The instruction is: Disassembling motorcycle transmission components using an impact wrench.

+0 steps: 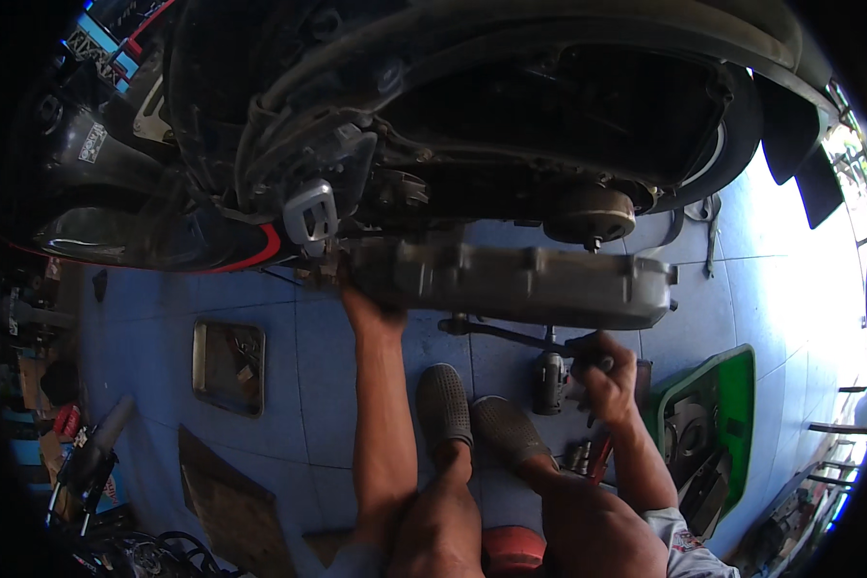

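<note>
A long grey scooter crankcase cover [539, 284] is held level, just below the scooter's opened side. My left hand [368, 306] grips its left end, with most of the fingers hidden behind it. Along the cover's lower side runs a dark kick-start lever [511, 334]. Its right end is in my right hand [609, 371], which is closed around it. Above the cover, the scooter's round metal clutch drum [591, 214] shows, with a shaft end sticking out.
A power tool [549, 380] stands on the blue tiled floor [328, 385] near my feet. To the right lies a green bin [747, 405] of metal parts; to the left, a metal tray [198, 371] of small parts and a dark board [231, 506]. The scooter's rear wheel [742, 144] is at upper right.
</note>
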`<action>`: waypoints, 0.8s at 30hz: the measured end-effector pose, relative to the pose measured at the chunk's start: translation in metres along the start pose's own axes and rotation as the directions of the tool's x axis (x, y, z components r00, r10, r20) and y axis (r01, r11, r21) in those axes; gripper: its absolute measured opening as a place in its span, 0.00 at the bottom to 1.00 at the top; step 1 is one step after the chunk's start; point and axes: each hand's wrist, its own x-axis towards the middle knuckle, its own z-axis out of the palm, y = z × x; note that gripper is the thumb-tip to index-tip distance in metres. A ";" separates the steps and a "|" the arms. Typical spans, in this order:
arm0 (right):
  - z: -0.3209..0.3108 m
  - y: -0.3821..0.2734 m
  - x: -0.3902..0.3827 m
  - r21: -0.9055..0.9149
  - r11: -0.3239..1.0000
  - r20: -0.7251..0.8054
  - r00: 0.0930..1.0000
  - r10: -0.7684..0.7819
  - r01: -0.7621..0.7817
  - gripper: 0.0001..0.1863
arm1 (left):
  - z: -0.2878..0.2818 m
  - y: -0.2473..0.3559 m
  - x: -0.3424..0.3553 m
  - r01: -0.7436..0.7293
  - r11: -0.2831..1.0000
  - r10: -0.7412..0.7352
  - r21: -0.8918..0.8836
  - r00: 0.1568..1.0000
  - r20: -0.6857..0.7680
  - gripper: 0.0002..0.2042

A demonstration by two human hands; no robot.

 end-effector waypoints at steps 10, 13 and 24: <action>0.021 0.083 -0.027 -0.222 0.908 0.365 0.894 -0.259 0.354 0.15 | -0.103 0.028 -0.052 0.090 0.995 -0.091 0.044 0.996 0.023 0.28; 0.037 0.101 -0.022 -0.349 0.787 0.450 0.827 -0.336 0.510 0.15 | -0.114 0.030 -0.062 0.001 1.000 -0.001 -0.005 1.000 0.028 0.33; 0.084 0.200 -0.015 -0.446 0.528 0.648 0.668 -0.366 0.723 0.19 | -0.132 0.043 -0.057 -0.161 0.970 0.220 -0.184 0.900 0.375 0.40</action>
